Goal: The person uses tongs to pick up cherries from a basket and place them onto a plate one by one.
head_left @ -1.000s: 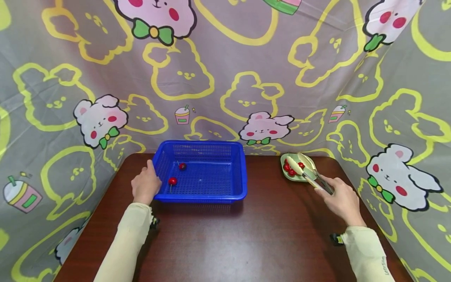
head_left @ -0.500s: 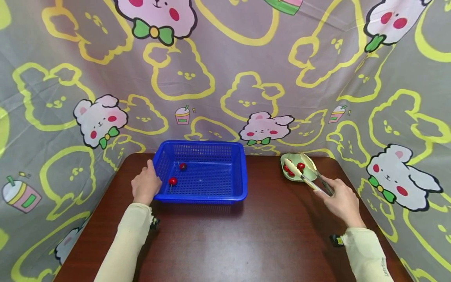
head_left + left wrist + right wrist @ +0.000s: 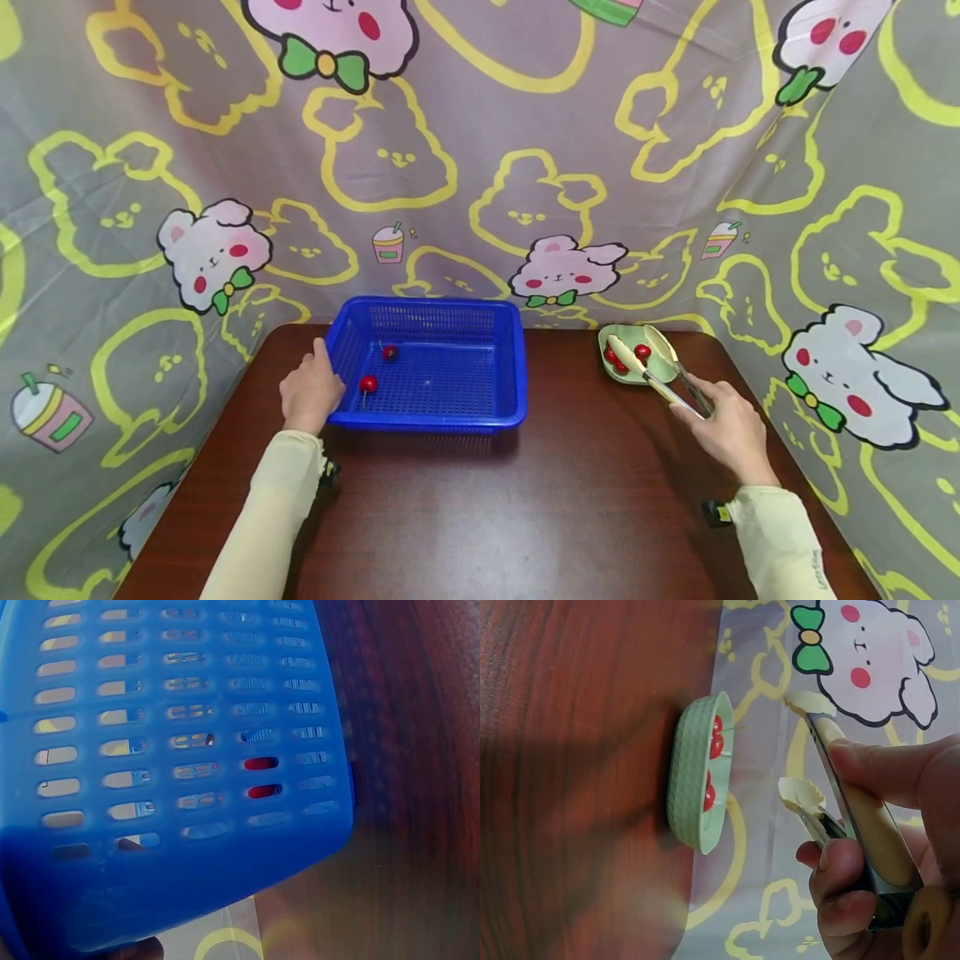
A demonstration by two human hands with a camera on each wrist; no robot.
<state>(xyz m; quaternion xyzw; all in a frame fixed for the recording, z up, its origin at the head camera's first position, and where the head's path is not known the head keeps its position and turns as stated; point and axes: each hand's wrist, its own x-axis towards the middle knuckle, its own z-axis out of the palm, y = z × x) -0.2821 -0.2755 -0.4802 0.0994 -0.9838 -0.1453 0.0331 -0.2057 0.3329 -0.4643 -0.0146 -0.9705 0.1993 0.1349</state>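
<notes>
My left hand [image 3: 309, 392] grips the left side of a blue plastic basket [image 3: 427, 422]. Through the slots of the basket wall [image 3: 180, 862], red shows in the left wrist view. Two cherries lie inside: a dark one [image 3: 389, 353] and a bright red one [image 3: 367, 384]. Between thumb and fingers, my right hand [image 3: 727, 429] holds metal tongs [image 3: 663, 390] with cream tips. Those tips are spread apart over a small green dish [image 3: 634, 379]. Several cherries [image 3: 642, 352] sit in the dish. From the right wrist view, the tongs [image 3: 862, 802] have nothing between their tips, above the dish [image 3: 690, 772].
The dark brown wooden table [image 3: 480, 508] carries the basket and the dish. A grey curtain [image 3: 465, 125] with yellow bear outlines and white bunnies encloses the back and both sides. The dish stands near the table's back right corner.
The tongs' tips have spread a little wider over the dish. My left hand and the basket have stayed in place, and the cherries in the basket have not moved.
</notes>
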